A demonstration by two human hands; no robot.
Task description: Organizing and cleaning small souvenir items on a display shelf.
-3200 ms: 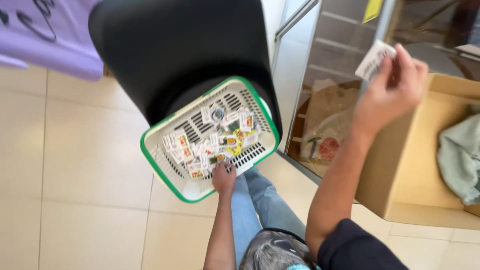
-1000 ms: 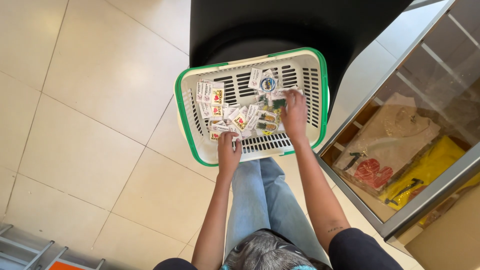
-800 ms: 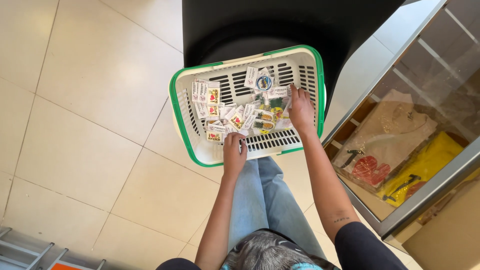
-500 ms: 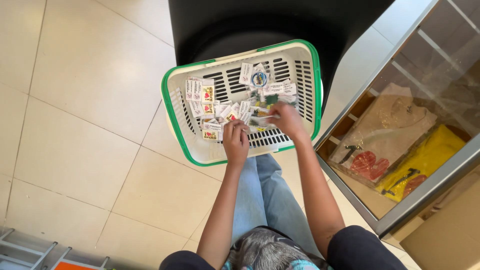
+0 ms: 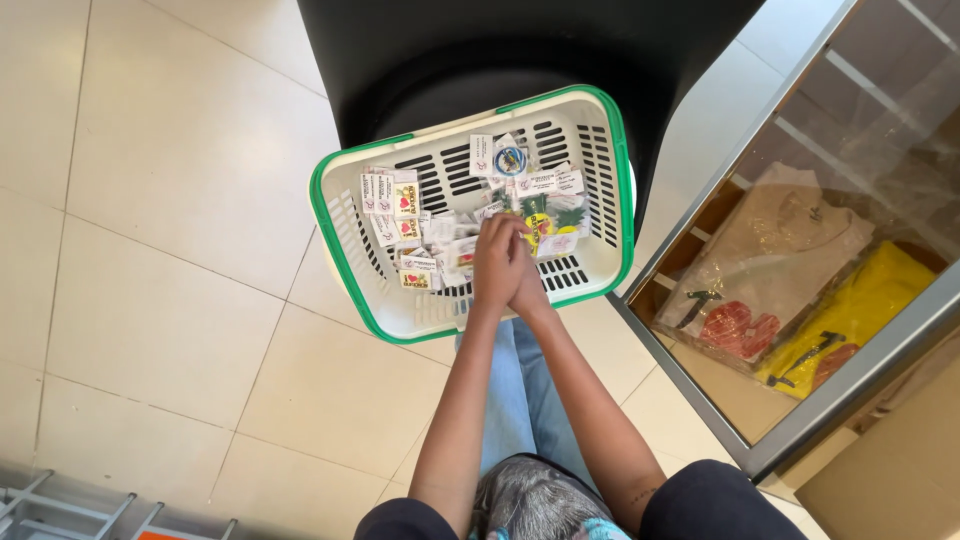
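Note:
A white plastic basket with a green rim rests on my lap against a black stool. Several small printed packets lie scattered across its slotted bottom, among them a round blue-ringed one. My left hand and my right hand are pressed side by side inside the basket near its front wall. Their bunched fingertips rest on the packets in the middle. Whether they pinch a packet is hidden by the fingers.
To the right stands a glass-fronted cabinet with a metal frame; inside it lie a brown wrapped package and a yellow one. A cardboard box sits at the lower right, a metal rack at the lower left. Pale floor tiles lie around.
My left hand has left the basket's near rim and moved in over the packets. My right hand has drawn back from the right side to meet it in the middle.

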